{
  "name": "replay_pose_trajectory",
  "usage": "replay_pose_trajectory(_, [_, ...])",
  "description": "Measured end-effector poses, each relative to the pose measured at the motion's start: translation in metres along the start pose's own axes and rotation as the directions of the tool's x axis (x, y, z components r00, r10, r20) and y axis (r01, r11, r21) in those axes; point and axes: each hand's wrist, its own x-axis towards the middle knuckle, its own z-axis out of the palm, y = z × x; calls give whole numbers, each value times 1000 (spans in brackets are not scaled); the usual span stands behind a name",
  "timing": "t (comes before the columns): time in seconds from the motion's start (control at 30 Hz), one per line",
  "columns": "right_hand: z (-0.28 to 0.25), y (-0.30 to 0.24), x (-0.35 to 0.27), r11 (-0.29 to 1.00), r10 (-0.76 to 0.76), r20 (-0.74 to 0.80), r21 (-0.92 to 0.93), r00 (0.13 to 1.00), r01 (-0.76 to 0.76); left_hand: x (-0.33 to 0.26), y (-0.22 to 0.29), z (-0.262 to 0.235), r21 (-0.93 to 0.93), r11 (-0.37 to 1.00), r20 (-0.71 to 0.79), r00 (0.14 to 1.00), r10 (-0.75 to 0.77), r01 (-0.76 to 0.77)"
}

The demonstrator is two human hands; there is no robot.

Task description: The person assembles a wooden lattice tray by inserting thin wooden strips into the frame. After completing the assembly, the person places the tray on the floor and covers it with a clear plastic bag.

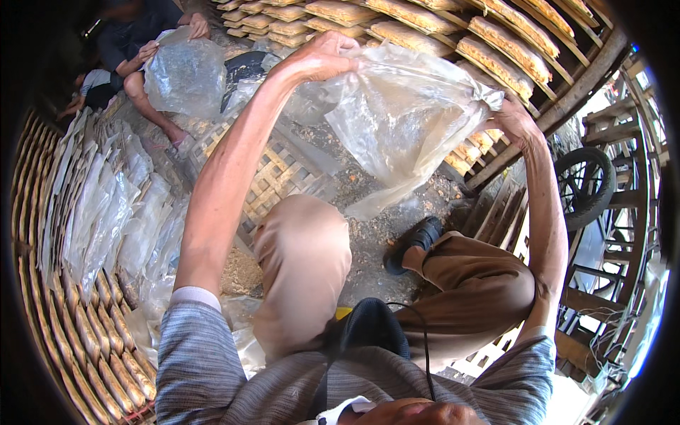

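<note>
Stretched between my raised hands is a clear, crumpled plastic sheet point(404, 127), its lower corner hanging down over the floor. My left hand point(327, 58) pinches its upper left edge. At the other side my right hand point(516, 120) is closed on a bunched, twisted corner of it. Both arms reach well forward, past my bent knees. Behind the sheet, part of a stack of flat tan slabs is hidden.
Racks of tan slabs point(407, 35) rise ahead and at the left point(110, 375). Plastic sheets point(106, 205) are draped at the left. A woven bamboo mat point(273, 180) lies on the floor. Another person holds a plastic sheet point(185, 74). A wheel point(586, 188) stands at right.
</note>
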Motion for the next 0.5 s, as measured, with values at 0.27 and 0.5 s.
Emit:
replay_pose_trajectory(0.27, [67,-45,-12,99,-847,152,-897,509,432,20,54,39,-104,964,43,967,250,-245])
replay_pose_trajectory(0.5, [52,-75,-31,683,-521,-52,-624,852,380,0,43,25,-79,986,-83,987,141,-147])
